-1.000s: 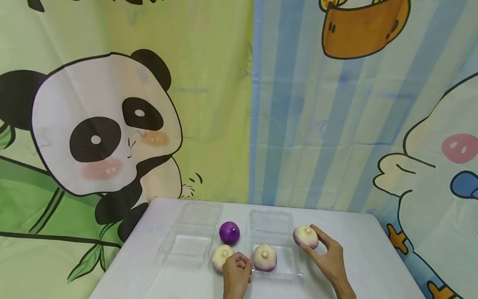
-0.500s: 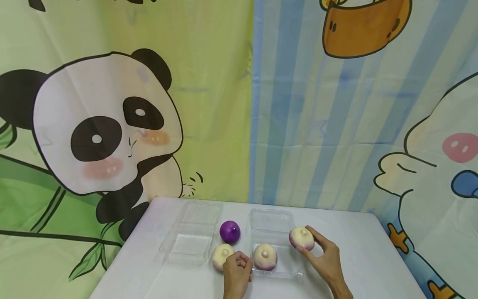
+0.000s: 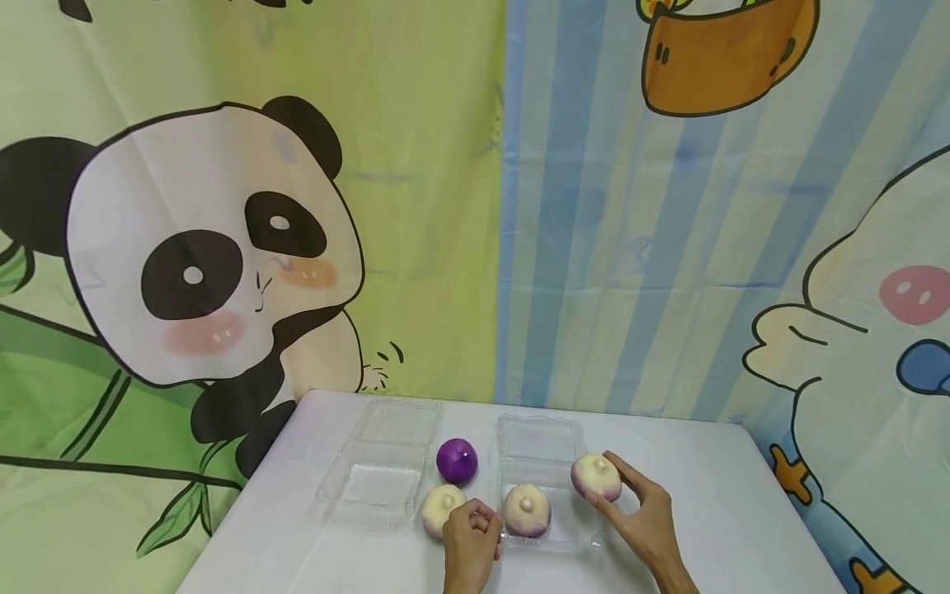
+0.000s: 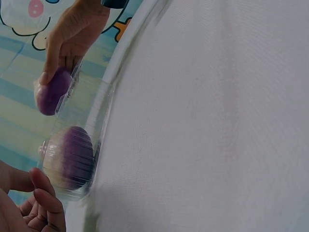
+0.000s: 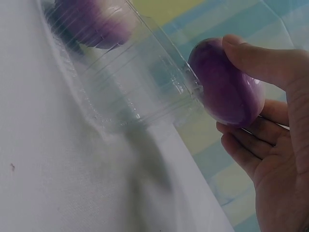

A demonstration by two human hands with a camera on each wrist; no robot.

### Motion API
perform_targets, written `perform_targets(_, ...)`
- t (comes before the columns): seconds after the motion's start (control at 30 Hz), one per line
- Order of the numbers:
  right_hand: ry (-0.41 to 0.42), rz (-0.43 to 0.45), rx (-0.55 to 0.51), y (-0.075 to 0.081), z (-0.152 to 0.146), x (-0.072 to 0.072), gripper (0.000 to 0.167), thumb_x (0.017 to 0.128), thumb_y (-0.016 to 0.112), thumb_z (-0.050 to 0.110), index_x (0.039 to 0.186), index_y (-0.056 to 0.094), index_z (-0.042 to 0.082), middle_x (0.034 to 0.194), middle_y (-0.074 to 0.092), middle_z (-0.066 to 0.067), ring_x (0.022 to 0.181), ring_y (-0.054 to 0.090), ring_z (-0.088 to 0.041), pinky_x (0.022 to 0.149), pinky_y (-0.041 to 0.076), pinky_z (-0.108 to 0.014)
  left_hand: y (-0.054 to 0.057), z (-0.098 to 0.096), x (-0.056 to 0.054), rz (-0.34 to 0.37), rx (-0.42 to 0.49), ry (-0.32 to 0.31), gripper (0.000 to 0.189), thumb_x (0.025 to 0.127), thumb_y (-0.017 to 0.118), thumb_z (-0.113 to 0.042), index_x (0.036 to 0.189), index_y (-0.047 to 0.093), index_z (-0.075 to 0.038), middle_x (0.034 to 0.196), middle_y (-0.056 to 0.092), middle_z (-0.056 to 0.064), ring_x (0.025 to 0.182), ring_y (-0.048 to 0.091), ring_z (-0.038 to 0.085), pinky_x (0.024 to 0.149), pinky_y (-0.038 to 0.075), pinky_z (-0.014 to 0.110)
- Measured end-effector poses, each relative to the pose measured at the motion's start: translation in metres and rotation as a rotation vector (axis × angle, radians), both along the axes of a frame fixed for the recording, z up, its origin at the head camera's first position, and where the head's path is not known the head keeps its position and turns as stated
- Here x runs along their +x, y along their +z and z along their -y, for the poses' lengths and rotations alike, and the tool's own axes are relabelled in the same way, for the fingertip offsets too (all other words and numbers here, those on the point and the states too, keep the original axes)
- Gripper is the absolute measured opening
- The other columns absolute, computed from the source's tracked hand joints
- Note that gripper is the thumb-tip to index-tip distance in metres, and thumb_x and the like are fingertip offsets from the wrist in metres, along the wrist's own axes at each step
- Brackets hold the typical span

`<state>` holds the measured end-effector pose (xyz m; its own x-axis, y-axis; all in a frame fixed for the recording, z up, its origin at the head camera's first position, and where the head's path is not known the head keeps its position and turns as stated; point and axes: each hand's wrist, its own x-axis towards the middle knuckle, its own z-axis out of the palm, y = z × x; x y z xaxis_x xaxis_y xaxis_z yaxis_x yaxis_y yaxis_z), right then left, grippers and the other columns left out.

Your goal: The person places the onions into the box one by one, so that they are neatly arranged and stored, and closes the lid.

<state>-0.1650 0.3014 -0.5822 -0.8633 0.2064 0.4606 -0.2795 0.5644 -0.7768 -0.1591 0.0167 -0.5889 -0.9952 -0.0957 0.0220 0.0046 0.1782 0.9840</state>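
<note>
My right hand (image 3: pixel 644 516) pinches a turnip-like bulb (image 3: pixel 597 477), cream on top with a small knob and purple below. It hangs over the right part of an open clear plastic box (image 3: pixel 570 521). A similar bulb (image 3: pixel 527 510) sits in that box's left side. My left hand (image 3: pixel 471 536) has curled fingers and pinches the box's front left corner. Another cream bulb (image 3: pixel 443 510) lies just beyond the left hand, partly covered by it. In the right wrist view, the held bulb (image 5: pixel 226 84) shows its purple side beside the box wall, thumb on top and fingers underneath.
A second open clear box (image 3: pixel 382 491) stands to the left, its lid laid back. A round, deep purple bulb (image 3: pixel 457 461) lies between the two boxes. All rests on a white-covered table (image 3: pixel 712 478), with a cartoon curtain (image 3: pixel 423 247) behind its back edge.
My right hand has carried the bulb left and slightly toward me, from the box's right edge to over the box. The left hand and the other bulbs stay put.
</note>
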Motion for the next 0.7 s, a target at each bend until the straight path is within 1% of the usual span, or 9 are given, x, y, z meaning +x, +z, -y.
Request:
perform_targets(0.1, 0.007, -0.008, 0.009, 0.000, 0.002, 0.001, 0.068, 0.080, 0.098, 0.015, 0.142, 0.071, 0.007, 0.140, 0.075, -0.015, 0.123, 0.060, 0.013, 0.109, 0.036, 0.000, 0.000, 0.000, 0.001, -0.018, 0.003, 0.002, 0.017, 0.089, 0.077, 0.002, 0.078, 0.066, -0.006, 0.057, 0.069, 0.004, 0.039, 0.055, 0.003, 0.043, 0.042, 0.018)
perform_targets(0.27, 0.027, -0.021, 0.014, 0.001, 0.004, 0.002, 0.068, 0.080, 0.098, 0.015, 0.142, 0.071, 0.008, 0.139, 0.076, -0.014, 0.124, 0.061, 0.012, 0.109, 0.036, 0.000, 0.000, -0.001, 0.000, -0.009, -0.006, 0.007, 0.018, 0.089, 0.076, 0.002, 0.077, 0.066, -0.007, 0.057, 0.068, 0.003, 0.039, 0.055, 0.003, 0.043, 0.042, 0.017)
perform_targets(0.33, 0.032, -0.022, 0.016, 0.001, 0.005, 0.003, 0.068, 0.079, 0.099, 0.015, 0.142, 0.072, 0.009, 0.138, 0.077, -0.013, 0.125, 0.062, 0.010, 0.109, 0.036, 0.000, 0.000, -0.001, 0.000, 0.003, -0.012, 0.010, 0.019, 0.089, 0.076, 0.002, 0.077, 0.066, -0.008, 0.056, 0.068, 0.002, 0.039, 0.055, 0.003, 0.043, 0.042, 0.017)
perform_targets(0.7, 0.032, -0.012, 0.053, 0.002, 0.013, 0.008, 0.069, 0.077, 0.101, 0.021, 0.140, 0.074, 0.014, 0.133, 0.079, -0.010, 0.125, 0.069, -0.002, 0.108, 0.036, -0.001, -0.001, -0.001, 0.001, -0.005, -0.010, 0.010, 0.018, 0.089, 0.076, 0.002, 0.077, 0.066, -0.007, 0.057, 0.068, 0.004, 0.039, 0.054, 0.003, 0.043, 0.042, 0.017)
